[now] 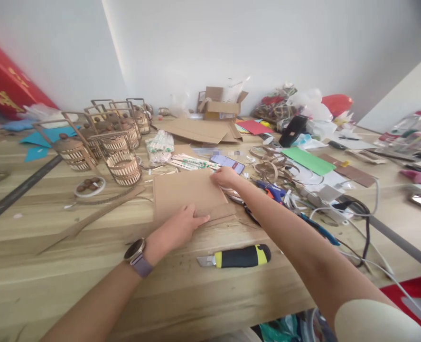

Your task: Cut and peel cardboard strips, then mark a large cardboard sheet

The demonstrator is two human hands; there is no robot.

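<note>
A brown cardboard sheet [182, 190] lies flat on the table in front of me. My left hand [180, 225], with a watch on its wrist, rests on the sheet's near part, fingers stretched out and thumb pointing right. Beside its thumb is a narrow cardboard strip [219, 212] along the near edge. At the far right corner, the fingers of my right hand [225, 176] are closed on the sheet's edge; their tips are partly hidden. A black and yellow utility knife [242, 256] lies nearer to me, its blade pointing left.
Several small bamboo baskets [124, 170] with handles stand at the left, near a white dish [89, 186] of brown balls. Wrapped sticks [192, 162] and a phone [229, 164] lie beyond the sheet. Blue glue gun [274, 192], cables and a green sheet [308, 160] crowd the right.
</note>
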